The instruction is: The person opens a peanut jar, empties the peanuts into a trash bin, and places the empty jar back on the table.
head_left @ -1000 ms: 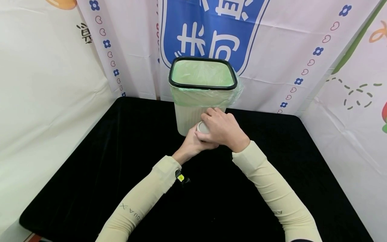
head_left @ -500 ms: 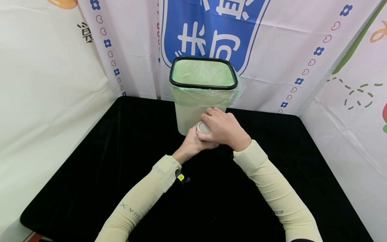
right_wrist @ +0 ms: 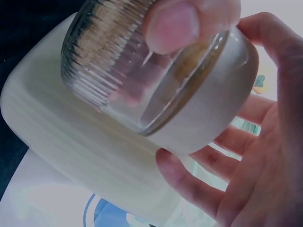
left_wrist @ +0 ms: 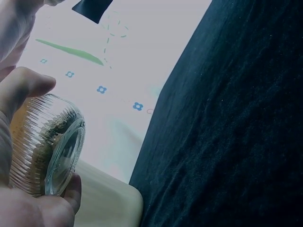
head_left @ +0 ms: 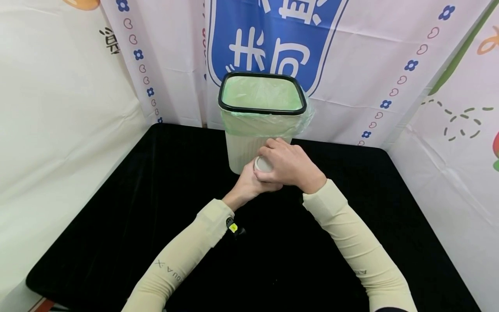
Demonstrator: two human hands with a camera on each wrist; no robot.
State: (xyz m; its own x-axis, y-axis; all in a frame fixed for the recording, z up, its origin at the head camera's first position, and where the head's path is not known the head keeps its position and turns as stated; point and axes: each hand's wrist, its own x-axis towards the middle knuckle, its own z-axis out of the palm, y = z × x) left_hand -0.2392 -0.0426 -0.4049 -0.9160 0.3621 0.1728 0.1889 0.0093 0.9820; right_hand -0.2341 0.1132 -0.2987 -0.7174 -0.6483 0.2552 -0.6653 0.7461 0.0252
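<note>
A ribbed clear glass jar (left_wrist: 35, 156) with a white lid (right_wrist: 215, 101) is held up between both hands, in front of a trash bin (head_left: 241, 151). My left hand (head_left: 249, 183) grips the glass body, its thumb and fingers curled round it. From the other side my right hand (head_left: 290, 167) holds the lid, with its fingers spread around the rim. Brownish, grainy contents show through the glass in both wrist views. In the right wrist view the lid sits on the jar's mouth. The head view shows only part of the lid's pale top, as my hands hide the rest.
The off-white bin has a black rim (head_left: 263, 112) and a light green liner bag (head_left: 265, 93) folded over its edge. It stands at the back of a table under black cloth (head_left: 187, 173). Printed white curtains (head_left: 351, 78) hang behind and at both sides.
My right wrist has shifted slightly to the right and away, and the hand with the lid has moved a very little. My left hand stays almost still on the jar.
</note>
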